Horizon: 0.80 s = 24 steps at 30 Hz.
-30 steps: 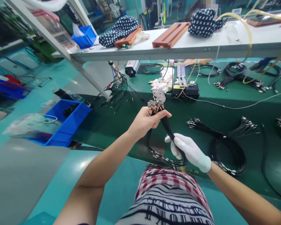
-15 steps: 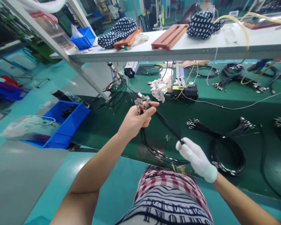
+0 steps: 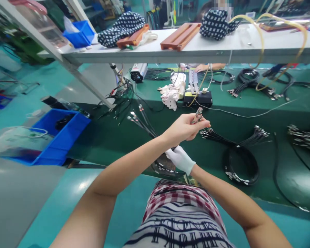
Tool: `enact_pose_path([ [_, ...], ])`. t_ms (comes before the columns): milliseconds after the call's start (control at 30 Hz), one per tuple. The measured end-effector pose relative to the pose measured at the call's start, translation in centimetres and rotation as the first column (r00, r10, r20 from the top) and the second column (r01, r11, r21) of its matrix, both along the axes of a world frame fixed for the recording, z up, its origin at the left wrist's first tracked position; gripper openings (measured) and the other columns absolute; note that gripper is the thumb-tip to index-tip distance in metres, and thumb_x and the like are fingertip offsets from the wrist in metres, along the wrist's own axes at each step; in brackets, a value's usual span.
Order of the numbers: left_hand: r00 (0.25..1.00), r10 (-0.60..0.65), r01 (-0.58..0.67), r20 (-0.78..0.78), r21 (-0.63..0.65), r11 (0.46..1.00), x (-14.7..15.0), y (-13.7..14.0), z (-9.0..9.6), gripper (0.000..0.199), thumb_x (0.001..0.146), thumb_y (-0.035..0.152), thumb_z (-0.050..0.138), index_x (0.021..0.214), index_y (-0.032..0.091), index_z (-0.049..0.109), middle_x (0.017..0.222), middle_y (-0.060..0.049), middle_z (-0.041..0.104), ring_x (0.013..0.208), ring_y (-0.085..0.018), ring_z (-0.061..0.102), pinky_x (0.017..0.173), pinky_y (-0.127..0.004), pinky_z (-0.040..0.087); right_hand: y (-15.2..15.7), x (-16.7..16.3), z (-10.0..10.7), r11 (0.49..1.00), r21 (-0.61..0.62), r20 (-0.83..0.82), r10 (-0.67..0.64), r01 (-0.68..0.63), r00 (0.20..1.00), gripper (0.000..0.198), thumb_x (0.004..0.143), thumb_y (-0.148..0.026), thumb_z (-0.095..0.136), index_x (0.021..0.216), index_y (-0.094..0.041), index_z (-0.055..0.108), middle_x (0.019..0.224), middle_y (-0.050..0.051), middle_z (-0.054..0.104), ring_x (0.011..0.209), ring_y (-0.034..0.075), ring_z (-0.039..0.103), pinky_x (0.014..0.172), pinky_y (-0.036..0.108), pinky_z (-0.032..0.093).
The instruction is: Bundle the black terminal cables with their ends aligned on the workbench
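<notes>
The bundle of thin black cables with small metal connector ends is held above the green-covered surface. The bare left hand is closed around the connector end. The white-gloved right hand, partly hidden beneath the left forearm, is closed on the looped lower part of the same bundle. Judged from this, the bundle is gathered but not yet set down. Nearby, further coiled black cable bundles lie on the surface. A blue plastic bin stands at the left edge.
</notes>
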<state>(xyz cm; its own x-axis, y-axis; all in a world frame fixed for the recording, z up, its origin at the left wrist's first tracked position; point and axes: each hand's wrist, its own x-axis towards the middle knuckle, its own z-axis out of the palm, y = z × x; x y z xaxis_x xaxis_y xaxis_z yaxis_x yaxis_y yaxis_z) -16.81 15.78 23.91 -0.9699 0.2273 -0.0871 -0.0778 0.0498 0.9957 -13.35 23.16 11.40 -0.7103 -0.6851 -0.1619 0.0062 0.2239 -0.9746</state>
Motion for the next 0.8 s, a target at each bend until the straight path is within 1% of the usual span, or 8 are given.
enact_pose_path([
  [67, 0.964, 0.087, -0.149, -0.252, -0.238, 0.96, 1.3, -1.0, -1.2, 0.035, 0.086, 0.03, 0.064, 0.114, 0.013, 0.053, 0.09, -0.005, 0.059, 0.084, -0.014, 0.059, 0.076, -0.028, 0.049, 0.6, -0.6, -1.0, 0.999, 0.017, 0.059, -0.05, 0.049, 0.997, 0.027, 0.09, -0.032, 0.046, 0.077, -0.015, 0.062, 0.07, 0.002, 0.057, 0.068, 0.017, 0.051, 0.064, 0.027, 0.041],
  [133, 0.855, 0.125, -0.373, -0.503, -0.428, 0.823, 3.7, -2.5, -3.5, 0.046, 0.082, 0.03, 0.069, 0.121, 0.017, 0.05, 0.12, -0.01, 0.054, 0.117, -0.021, 0.049, 0.101, -0.038, 0.042, 2.1, -1.6, -2.0, 0.997, 0.055, 0.09, -0.065, 0.06, 0.994, 0.019, 0.086, -0.026, 0.051, 0.076, -0.015, 0.062, 0.068, 0.002, 0.055, 0.067, 0.016, 0.05, 0.063, 0.025, 0.041],
  [200, 0.807, 0.128, -0.477, -0.576, -0.51, 0.716, 6.7, -3.9, -6.9, 0.026, 0.089, 0.028, 0.06, 0.112, 0.018, 0.053, 0.114, -0.008, 0.057, 0.113, -0.019, 0.051, 0.102, -0.037, 0.041, 3.6, -2.5, -2.6, 0.995, 0.07, 0.11, -0.077, 0.07, 0.991, 0.014, 0.083, -0.023, 0.055, 0.08, -0.015, 0.065, 0.072, 0.003, 0.056, 0.069, 0.015, 0.051, 0.064, 0.023, 0.042],
  [300, 0.9, 0.225, -0.429, -0.375, -0.66, 0.617, 10.2, -4.8, -13.5, 0.049, 0.083, 0.04, 0.066, 0.121, 0.016, 0.047, 0.122, -0.012, 0.054, 0.117, -0.025, 0.051, 0.099, -0.041, 0.043, 4.3, -3.7, -3.2, 0.991, 0.113, 0.182, -0.089, 0.069, 0.979, 0.027, 0.09, -0.032, 0.049, 0.09, -0.013, 0.067, 0.062, 0.0, 0.049, 0.055, 0.012, 0.045, 0.052, 0.021, 0.038],
  [400, 0.979, 0.2, -0.163, -0.023, -0.677, 0.717, 10.5, -5.0, -18.9, 0.051, 0.09, 0.046, 0.054, 0.129, 0.016, 0.039, 0.105, -0.008, 0.063, 0.094, -0.02, 0.062, 0.081, -0.031, 0.049, 2.6, -5.1, -4.1, 0.984, 0.175, 0.261, -0.069, 0.023, 0.963, 0.051, 0.098, -0.048, 0.03, 0.103, -0.011, 0.066, 0.049, -0.005, 0.031, 0.04, 0.01, 0.029, 0.04, 0.021, 0.026],
  [500, 0.964, 0.222, -0.054, 0.145, -0.713, 0.7, 8.3, -6.0, -22.3, 0.029, 0.1, 0.036, 0.03, 0.108, 0.018, 0.051, 0.077, -0.002, 0.062, 0.068, -0.015, 0.06, 0.065, -0.024, 0.042, -0.2, -7.0, -6.0, 0.965, 0.262, 0.251, -0.036, -0.032, 0.967, 0.059, 0.098, -0.058, 0.03, 0.107, -0.011, 0.064, 0.054, -0.004, 0.038, 0.042, 0.009, 0.031, 0.041, 0.021, 0.028],
  [633, 0.926, 0.31, -0.018, 0.214, -0.797, 0.604, 5.9, -8.6, -26.0, 0.019, 0.097, 0.027, 0.039, 0.099, 0.015, 0.053, 0.077, -0.008, 0.064, 0.075, -0.021, 0.064, 0.066, -0.026, 0.041, -2.1, -8.1, -10.1, 0.879, 0.477, 0.062, -0.035, 0.001, 0.997, 0.052, 0.082, -0.052, 0.067, 0.113, -0.011, 0.061, 0.095, 0.01, 0.06, 0.077, 0.017, 0.056, 0.067, 0.026, 0.046],
  [800, 0.881, 0.401, -0.01, 0.25, -0.838, 0.545, 6.2, -9.8, -29.7, 0.018, 0.095, 0.022, 0.04, 0.106, 0.011, 0.051, 0.087, -0.016, 0.066, 0.085, -0.027, 0.067, 0.069, -0.029, 0.043, 0.0, -5.1, -15.1, 0.677, 0.71, -0.261, -0.002, 0.193, 0.965, 0.07, 0.081, -0.023, 0.07, 0.142, -0.007, 0.039, 0.139, 0.023, 0.035, 0.123, 0.037, 0.036, 0.1, 0.046, 0.033],
])
